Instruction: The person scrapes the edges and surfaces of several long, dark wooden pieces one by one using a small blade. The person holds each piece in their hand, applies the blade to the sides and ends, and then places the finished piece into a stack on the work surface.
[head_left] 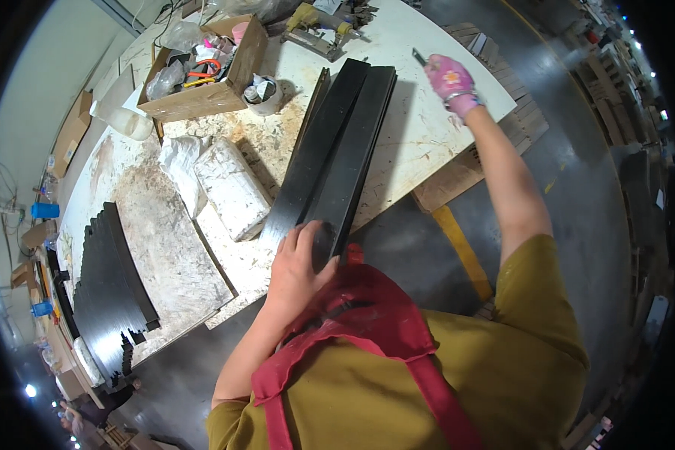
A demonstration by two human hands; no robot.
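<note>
Two long black boards [324, 165] lie side by side on the white table, running away from me. My left hand [296, 274], bare, grips their near end, with fingers over the top face and thumb by the right edge. Out to the right, my right hand [451, 79] wears a pink glove with a flower on it. Its fingers are closed around a thin, dark, blade-like tool [418, 57], held near the table's right edge and apart from the boards. Most of that tool is hidden in the glove.
A white wrapped block [232, 189] lies left of the boards. Behind it stand a cardboard box [195, 103] of odds and ends, a small tub [263, 97] and a yellow nail gun [319, 28]. More black strips [109, 277] are stacked at the left. Wooden pallets [525, 120] stand beyond the table.
</note>
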